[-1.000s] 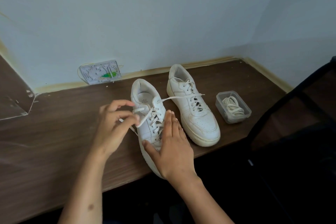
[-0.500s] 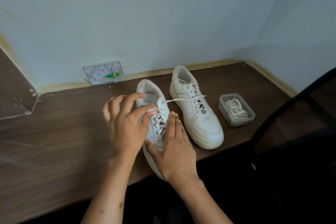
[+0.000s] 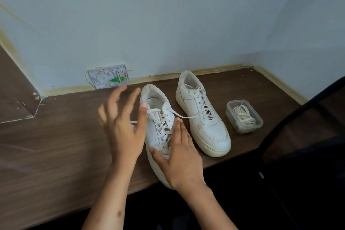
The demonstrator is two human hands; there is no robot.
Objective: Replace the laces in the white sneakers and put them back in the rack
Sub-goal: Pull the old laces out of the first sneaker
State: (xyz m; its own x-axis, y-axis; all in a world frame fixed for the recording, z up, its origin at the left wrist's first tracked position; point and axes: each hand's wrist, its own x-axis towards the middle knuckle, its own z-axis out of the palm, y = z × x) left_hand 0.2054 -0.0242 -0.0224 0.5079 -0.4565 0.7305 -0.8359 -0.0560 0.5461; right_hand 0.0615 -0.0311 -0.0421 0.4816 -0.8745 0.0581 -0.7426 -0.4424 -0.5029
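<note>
Left hand [image 3: 123,127]: raised, fingers spread and extended, motion-blurred, holding nothing; thumb tip points up. Left forearm bare, enters from bottom centre. Right hand [image 3: 179,153]: palm down, fingers straight and together pointing away from the body, thumb splayed to the left. Right forearm bare, enters from lower right

A dark wood-grain desk [image 3: 56,151] fills a corner of pale blue walls [image 3: 168,15]. An open wall box [image 3: 109,76] sits just above the desk. A black chair [image 3: 308,127] stands right of it.

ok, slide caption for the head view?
Right hand steadies near sneaker, left hand open beside it; spare laces boxed.
</note>
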